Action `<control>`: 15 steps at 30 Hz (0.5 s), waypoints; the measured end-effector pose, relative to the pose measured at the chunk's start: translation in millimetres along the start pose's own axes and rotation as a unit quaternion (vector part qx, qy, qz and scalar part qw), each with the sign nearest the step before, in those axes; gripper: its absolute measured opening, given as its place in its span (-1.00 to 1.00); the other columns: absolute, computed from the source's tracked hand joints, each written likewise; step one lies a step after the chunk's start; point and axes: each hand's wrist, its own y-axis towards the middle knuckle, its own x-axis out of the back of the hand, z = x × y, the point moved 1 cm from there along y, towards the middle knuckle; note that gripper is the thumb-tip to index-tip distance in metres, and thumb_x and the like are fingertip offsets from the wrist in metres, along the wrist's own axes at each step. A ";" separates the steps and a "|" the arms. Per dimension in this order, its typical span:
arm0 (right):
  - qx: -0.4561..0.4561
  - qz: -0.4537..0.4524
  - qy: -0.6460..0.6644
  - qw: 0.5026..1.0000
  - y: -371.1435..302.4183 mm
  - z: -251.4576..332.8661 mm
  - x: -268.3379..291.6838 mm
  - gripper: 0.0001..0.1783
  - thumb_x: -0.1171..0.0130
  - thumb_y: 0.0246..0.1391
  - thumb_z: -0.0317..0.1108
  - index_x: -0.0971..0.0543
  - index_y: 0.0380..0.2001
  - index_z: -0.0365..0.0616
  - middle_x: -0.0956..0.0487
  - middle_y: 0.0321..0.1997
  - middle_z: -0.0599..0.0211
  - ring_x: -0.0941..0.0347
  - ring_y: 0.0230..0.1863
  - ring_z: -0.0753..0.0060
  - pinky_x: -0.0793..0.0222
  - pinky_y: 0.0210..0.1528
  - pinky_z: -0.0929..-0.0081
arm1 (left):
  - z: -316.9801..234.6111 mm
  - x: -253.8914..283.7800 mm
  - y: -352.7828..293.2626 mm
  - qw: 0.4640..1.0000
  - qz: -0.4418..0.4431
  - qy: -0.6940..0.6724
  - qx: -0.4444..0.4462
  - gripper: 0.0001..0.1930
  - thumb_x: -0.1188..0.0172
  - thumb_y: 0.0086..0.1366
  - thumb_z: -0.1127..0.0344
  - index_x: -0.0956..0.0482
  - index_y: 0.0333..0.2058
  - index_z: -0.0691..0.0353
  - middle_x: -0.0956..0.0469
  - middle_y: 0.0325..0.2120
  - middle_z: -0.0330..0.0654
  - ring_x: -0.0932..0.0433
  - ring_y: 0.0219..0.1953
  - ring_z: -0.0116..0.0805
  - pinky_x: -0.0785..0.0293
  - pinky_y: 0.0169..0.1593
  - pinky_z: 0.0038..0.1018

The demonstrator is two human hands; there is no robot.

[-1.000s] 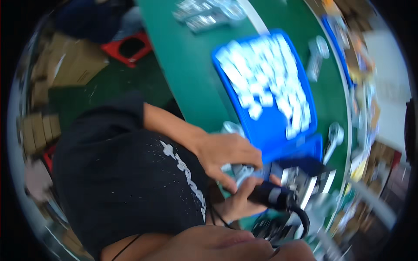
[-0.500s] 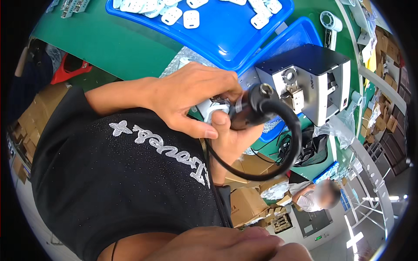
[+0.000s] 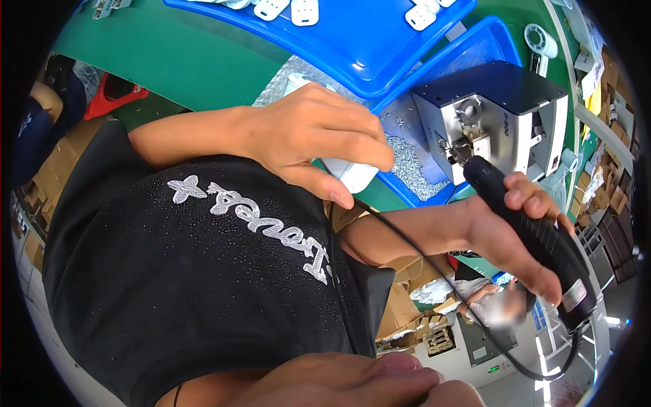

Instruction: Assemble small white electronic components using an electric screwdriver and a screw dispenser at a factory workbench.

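My right hand [image 3: 522, 237] grips a black electric screwdriver [image 3: 536, 237], its cable looping down from the back end. The screwdriver's tip is at the front outlet of a black and silver screw feeder [image 3: 491, 85]; whether a screw sits on the bit is too small to tell. My left hand [image 3: 322, 139] is closed around a white plastic part [image 3: 356, 178] held in front of my chest. Fingers cover most of that part. Behind my left hand, another white piece [image 3: 305, 83] lies on clear bubble wrap [image 3: 271, 85].
A large blue tray [image 3: 359, 61] holds several white plastic covers [image 3: 304, 12]. Beside it, a blue bin [image 3: 498, 34] contains loose small screws [image 3: 413, 169] under and around the feeder. A white handheld fan-like object [image 3: 540, 41] lies on the green table [image 3: 169, 54]. Another person [image 3: 478, 305] sits beyond.
My right hand has carried the screwdriver away from the white part, rightward to the screw feeder. My left hand stays near my chest with the part.
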 end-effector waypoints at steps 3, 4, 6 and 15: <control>-0.018 0.102 0.075 0.992 -18.4 15.5 15.3 -0.06 0.22 0.03 0.62 -0.48 -0.25 -0.17 -0.37 -0.68 0.28 -0.17 -0.79 0.47 -0.22 -0.65 0.46 | 9.8 -6.8 -0.9 0.999 -0.029 -0.017 -0.013 -0.38 -0.11 0.30 -0.24 -0.53 -0.10 0.32 -0.57 -0.33 -0.06 -0.56 -0.48 -0.20 -0.45 -0.50 -0.39; -0.029 0.158 0.148 0.976 -31.6 25.4 15.6 -0.14 0.18 0.14 0.53 -0.47 -0.26 -0.19 -0.37 -0.67 0.29 -0.19 -0.80 0.47 -0.25 -0.64 0.46 | 8.9 -4.6 -2.1 0.999 -0.034 -0.002 -0.008 -0.38 -0.11 0.30 -0.24 -0.53 -0.10 0.32 -0.57 -0.33 -0.06 -0.56 -0.48 -0.20 -0.45 -0.50 -0.39; -0.072 0.357 0.307 0.879 -38.3 52.9 53.0 -0.38 0.11 0.26 0.25 -0.40 -0.36 -0.19 -0.33 -0.65 0.37 -0.23 -0.77 0.51 -0.27 -0.61 0.52 | 6.9 -4.8 -1.8 1.000 -0.013 0.009 -0.021 -0.36 -0.08 0.30 -0.26 -0.55 -0.12 0.34 -0.56 -0.33 -0.07 -0.56 -0.48 -0.20 -0.46 -0.50 -0.40; -0.019 0.293 0.315 0.903 -57.9 73.8 20.8 -0.63 -0.05 0.17 -0.01 -0.36 -0.44 -0.11 -0.33 -0.62 0.48 -0.27 -0.73 0.58 -0.28 -0.55 0.54 | 8.2 -9.0 -6.4 0.998 -0.050 0.034 -0.011 -0.31 0.01 0.31 -0.32 -0.54 -0.13 0.33 -0.56 -0.34 -0.12 -0.57 -0.48 -0.26 -0.47 -0.53 -0.46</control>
